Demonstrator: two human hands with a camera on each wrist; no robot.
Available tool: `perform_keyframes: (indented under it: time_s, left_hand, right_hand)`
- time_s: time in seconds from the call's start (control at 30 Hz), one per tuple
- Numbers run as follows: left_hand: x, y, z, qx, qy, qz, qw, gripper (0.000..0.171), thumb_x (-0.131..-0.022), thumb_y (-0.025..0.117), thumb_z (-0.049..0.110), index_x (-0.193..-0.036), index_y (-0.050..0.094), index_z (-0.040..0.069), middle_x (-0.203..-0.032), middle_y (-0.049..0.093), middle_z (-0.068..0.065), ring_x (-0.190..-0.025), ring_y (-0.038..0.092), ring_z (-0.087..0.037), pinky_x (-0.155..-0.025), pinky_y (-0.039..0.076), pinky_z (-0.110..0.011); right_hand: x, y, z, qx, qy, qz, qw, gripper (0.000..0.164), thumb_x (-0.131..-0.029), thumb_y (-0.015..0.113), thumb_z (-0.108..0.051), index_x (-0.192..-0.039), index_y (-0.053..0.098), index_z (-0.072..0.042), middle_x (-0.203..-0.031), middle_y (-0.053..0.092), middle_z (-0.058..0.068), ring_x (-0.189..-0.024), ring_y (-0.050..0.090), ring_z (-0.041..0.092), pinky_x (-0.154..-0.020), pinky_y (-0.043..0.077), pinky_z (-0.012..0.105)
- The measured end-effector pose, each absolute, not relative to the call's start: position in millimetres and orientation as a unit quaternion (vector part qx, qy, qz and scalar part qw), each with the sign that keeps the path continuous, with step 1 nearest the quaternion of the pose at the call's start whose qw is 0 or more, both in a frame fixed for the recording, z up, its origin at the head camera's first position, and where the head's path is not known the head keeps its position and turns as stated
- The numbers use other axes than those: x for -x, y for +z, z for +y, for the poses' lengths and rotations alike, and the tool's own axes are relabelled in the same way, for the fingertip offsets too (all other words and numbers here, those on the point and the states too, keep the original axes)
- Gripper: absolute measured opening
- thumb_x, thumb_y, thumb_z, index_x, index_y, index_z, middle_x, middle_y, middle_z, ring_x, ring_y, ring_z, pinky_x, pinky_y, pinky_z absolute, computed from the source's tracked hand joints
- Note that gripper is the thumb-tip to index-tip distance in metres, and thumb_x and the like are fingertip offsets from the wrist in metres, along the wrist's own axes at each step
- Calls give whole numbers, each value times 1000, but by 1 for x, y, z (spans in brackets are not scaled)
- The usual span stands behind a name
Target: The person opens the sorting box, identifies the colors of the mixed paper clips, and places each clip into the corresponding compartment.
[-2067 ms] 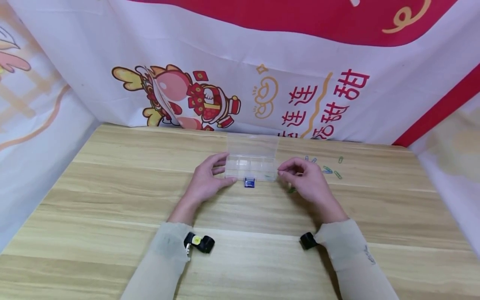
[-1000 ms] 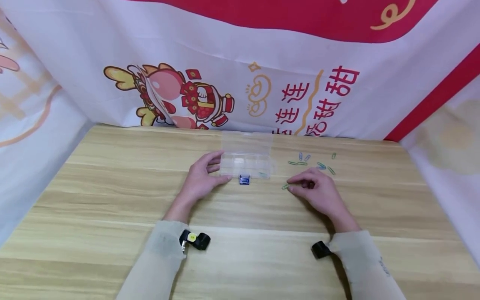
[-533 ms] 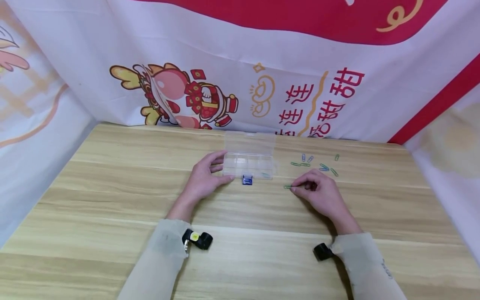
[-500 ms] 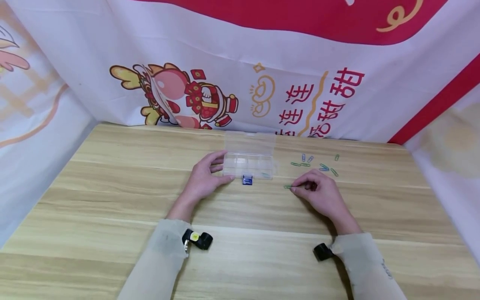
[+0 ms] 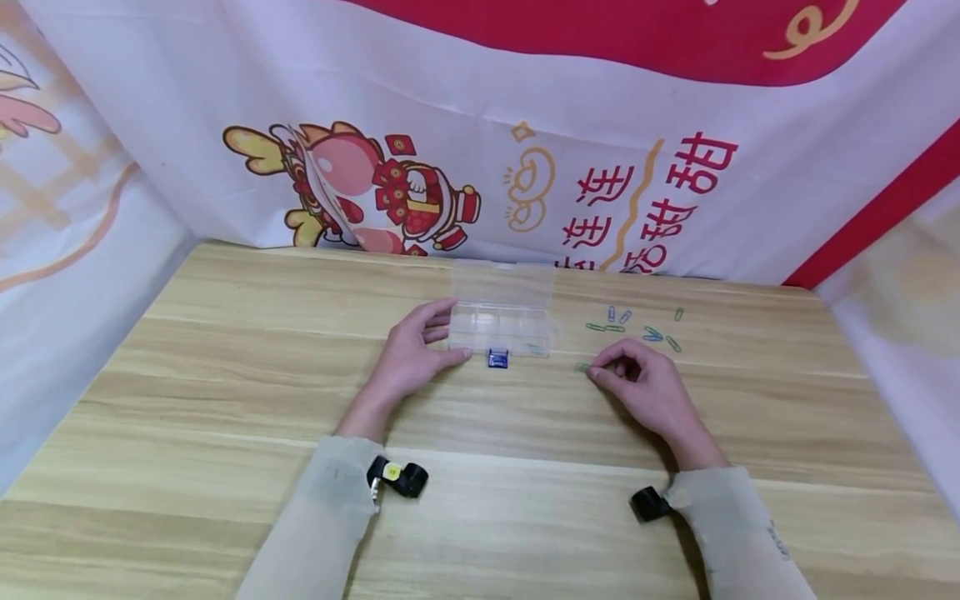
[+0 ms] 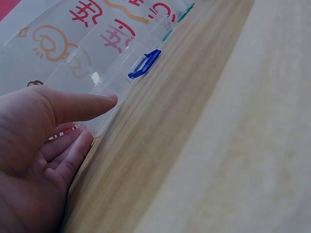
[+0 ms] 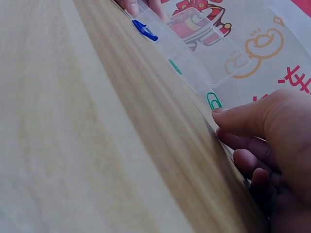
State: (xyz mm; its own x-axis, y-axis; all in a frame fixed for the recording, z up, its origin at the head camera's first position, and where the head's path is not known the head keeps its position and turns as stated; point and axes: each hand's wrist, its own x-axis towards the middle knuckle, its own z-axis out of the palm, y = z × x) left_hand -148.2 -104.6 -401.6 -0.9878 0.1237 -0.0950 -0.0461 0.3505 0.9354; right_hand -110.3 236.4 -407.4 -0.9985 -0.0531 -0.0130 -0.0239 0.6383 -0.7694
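A clear plastic box (image 5: 487, 323) with compartments stands with its lid raised at the back. My left hand (image 5: 411, 357) holds its left end, thumb at the front corner and fingers round the side. In the right wrist view, my right hand (image 7: 272, 131) pinches a green paper clip (image 7: 213, 100) between thumb and forefinger; the clip's looped end sticks out past the fingertips. Another green paper clip (image 7: 175, 67) lies in the box's front right compartment. A blue latch (image 5: 498, 359) hangs at the middle of the box's front edge.
Several loose paper clips lie beyond my right hand, among them a blue paper clip (image 5: 626, 317) and a green paper clip (image 5: 673, 343). A printed white cloth (image 5: 337, 50) hangs behind the wooden table (image 5: 480, 517).
My right hand has moved right, away from the box's right end, and has taken a green paper clip between its fingertips. The left hand keeps its place on the box.
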Motion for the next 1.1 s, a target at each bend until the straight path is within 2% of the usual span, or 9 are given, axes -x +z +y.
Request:
perform_keyframes:
  time_s: [0.37,0.63,0.9,1.1]
  left_hand:
    - [148,-401,-104,-20,569,818,79,80,-88,89,8,-159,52,18,-155,59,-14,-140,62,-35,-120,54,-44]
    - [148,-400,-103,-22,568,818,81,81,-88,89,8,-159,51,18,-156,58,-14,-140,62,-34,-120,53,-44]
    - [146,-398,-103,-21,565,820,83,81,-88,89,9,-159,51,18,-156,58,-13,-140,63,-34,-120,53,-44]
    - [146,-399,-105,-12,564,822,83,81,-88,89,10,-159,52,20,-155,59,-11,-139,63,-32,-120,53,-42]
  right_hand:
    - [107,-404,237,0,-440,898,21,15,-100,78,-26,-109,76,-15,-101,68,8,-91,57,19,-74,48,23]
    - [106,-400,237,-9,-443,897,14,16,-102,76,-27,-112,77,-15,-108,70,8,-94,57,19,-75,49,22]
    - [112,-388,240,-28,-486,873,15,23,-103,74,-23,-120,72,-9,-104,70,0,-86,61,13,-65,57,23]
    - [118,-378,235,-32,-497,867,20,22,-104,73,-25,-121,72,-12,-104,69,-4,-88,61,13,-65,57,25]
